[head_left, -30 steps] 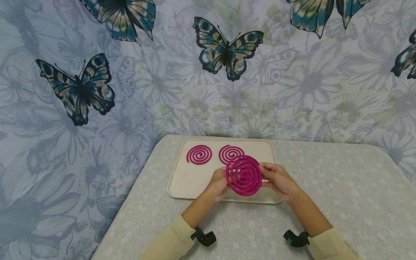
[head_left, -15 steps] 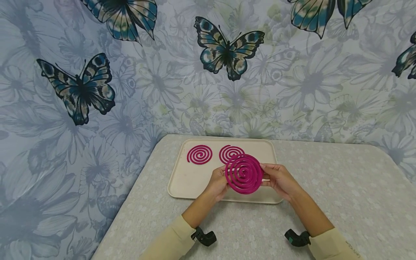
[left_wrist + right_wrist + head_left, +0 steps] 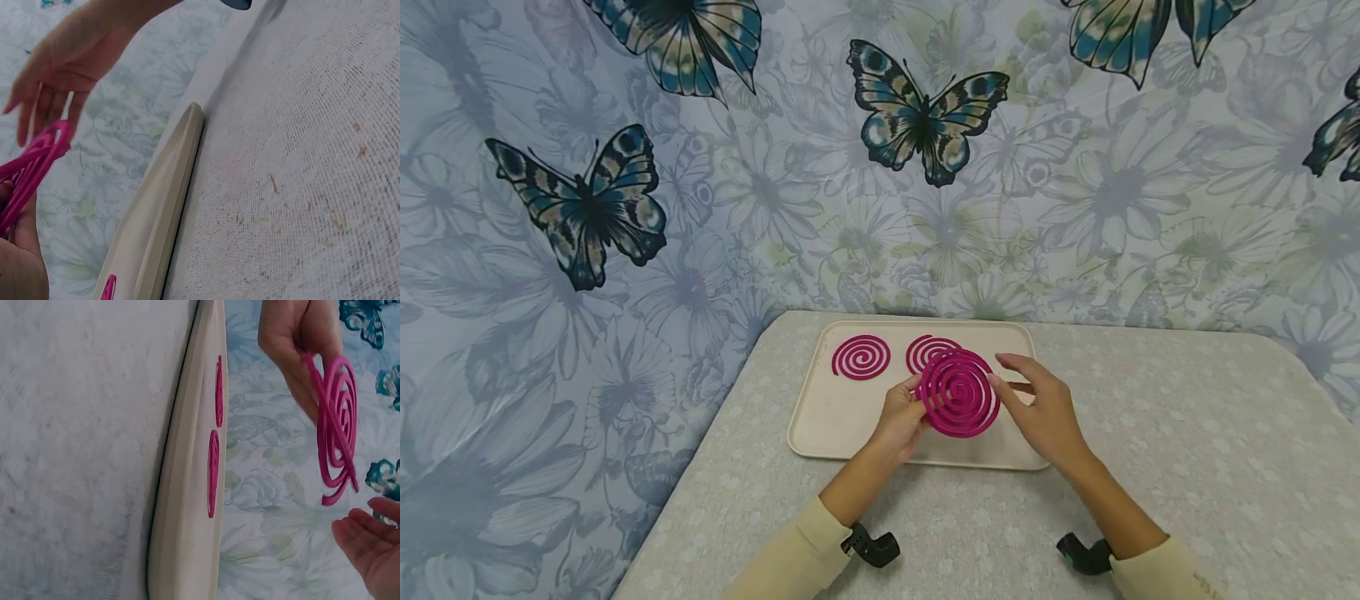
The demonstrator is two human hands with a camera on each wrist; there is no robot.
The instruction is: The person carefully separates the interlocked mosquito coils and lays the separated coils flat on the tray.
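A magenta mosquito coil, apparently two layered spirals, is held up over the tray. My left hand grips it by its left edge, with the thumb on the near side. In the left wrist view the stacked coil strands stand on edge in that hand. My right hand is beside the coil's right edge, fingers spread. The right wrist view shows a gap between the right fingertips and the coil. Two more mosquito coils lie flat on the tray: one at left, the other partly covered by the held coil.
The cream tray has a raised rim and lies on a table with a pale patterned cloth. Behind the table hangs a butterfly-and-flower printed backdrop. A black device is worn on each wrist.
My right hand has let go of the held coil and spread its fingers, shifting slightly right. The coil in my left hand has moved a little up and left. The tray coils stay put.
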